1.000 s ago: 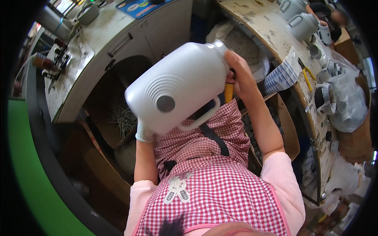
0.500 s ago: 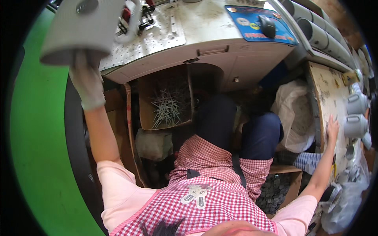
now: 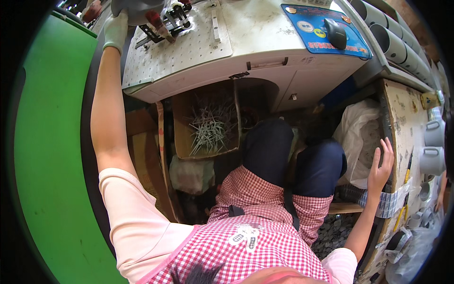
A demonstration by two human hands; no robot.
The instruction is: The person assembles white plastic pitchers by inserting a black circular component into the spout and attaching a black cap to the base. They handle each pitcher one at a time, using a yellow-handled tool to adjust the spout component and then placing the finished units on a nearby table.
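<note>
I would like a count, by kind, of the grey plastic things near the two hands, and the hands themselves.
Grey jug at the left hand, top edge: 1
Grey jugs with handles on the side bench by the right hand, first, second: 2
Cardboard box of grey plastic strips: 1
Hands: 2
Total: 6

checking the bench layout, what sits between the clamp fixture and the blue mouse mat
In the head view, only bare perforated white benchtop lies between the clamp fixture and the blue mouse mat.
</note>
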